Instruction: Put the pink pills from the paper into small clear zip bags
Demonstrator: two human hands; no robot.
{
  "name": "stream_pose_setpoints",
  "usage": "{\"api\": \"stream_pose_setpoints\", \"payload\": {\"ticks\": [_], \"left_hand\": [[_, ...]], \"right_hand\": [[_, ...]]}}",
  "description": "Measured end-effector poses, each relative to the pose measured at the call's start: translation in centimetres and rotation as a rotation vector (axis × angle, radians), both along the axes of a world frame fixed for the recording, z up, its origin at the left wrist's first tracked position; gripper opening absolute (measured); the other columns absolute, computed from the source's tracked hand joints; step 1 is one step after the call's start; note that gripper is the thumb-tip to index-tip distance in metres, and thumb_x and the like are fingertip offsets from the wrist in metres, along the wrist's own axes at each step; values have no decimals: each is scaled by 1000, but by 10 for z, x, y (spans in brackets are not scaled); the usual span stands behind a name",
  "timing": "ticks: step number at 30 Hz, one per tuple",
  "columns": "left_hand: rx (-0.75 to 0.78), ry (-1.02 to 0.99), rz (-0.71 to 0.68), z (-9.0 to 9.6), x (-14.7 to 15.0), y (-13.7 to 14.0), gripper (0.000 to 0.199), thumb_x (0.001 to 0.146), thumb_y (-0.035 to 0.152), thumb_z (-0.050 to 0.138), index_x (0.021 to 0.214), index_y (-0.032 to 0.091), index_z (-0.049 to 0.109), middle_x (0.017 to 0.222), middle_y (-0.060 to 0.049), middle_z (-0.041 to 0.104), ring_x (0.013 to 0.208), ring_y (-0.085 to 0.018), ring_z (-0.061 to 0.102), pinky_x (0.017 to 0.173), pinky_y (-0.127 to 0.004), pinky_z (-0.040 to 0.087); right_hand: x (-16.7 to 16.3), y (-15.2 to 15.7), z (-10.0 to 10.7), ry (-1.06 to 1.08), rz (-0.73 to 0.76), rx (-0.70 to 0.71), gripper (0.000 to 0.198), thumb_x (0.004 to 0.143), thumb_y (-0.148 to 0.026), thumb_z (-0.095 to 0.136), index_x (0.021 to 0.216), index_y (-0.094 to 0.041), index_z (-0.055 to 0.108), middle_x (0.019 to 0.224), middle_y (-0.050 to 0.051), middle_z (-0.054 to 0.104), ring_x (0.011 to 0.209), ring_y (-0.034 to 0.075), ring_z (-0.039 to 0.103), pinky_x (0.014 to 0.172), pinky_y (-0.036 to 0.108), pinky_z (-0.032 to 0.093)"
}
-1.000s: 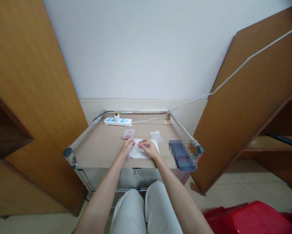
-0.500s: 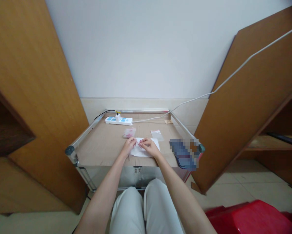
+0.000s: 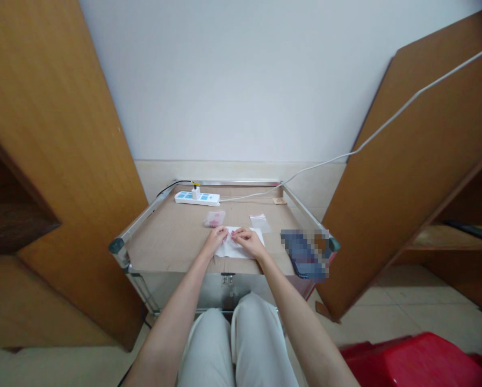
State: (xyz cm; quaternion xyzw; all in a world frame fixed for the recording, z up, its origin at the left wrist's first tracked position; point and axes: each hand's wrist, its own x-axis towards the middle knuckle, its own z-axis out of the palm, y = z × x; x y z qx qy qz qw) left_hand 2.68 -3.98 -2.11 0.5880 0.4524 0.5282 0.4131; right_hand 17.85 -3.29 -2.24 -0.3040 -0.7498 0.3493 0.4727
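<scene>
Both my hands work close together over a white sheet [image 3: 241,250] lying near the front edge of the table. My left hand [image 3: 216,236] has its fingertips pinched, at the sheet's left side. Facing it, my right hand [image 3: 247,239] is closed in a pinch too, above the sheet's middle. Something small and pinkish shows between the fingertips, too small to name. Just beyond my left hand lies a clear bag [image 3: 215,218] with pink and red bits in it. A flat clear zip bag [image 3: 259,223] rests behind my right hand.
A white power strip [image 3: 197,199] with a plug in it sits at the back left of the brown-covered table [image 3: 160,247]. Its white cable [image 3: 305,171] runs off to the upper right. A dark, pixelated item [image 3: 303,255] lies at the right edge. A red stool [image 3: 422,360] stands lower right.
My hands stay over the sheet, both still pinched, with hardly any motion. My knees have shifted slightly left, and the whole view has moved a little.
</scene>
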Motion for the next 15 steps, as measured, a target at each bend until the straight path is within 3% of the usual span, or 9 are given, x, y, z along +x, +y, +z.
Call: {"api": "stream_pose_setpoints", "payload": {"ticks": [15], "left_hand": [[-18, -3, -5, -5, 0, 3, 18, 64, 29, 47, 55, 15, 43, 45, 6, 37, 43, -6, 32, 43, -19, 22]], "right_hand": [[-1, 5, -6, 33, 4, -45, 12, 68, -25, 55, 65, -19, 66, 77, 4, 59, 76, 14, 54, 74, 28, 40]]}}
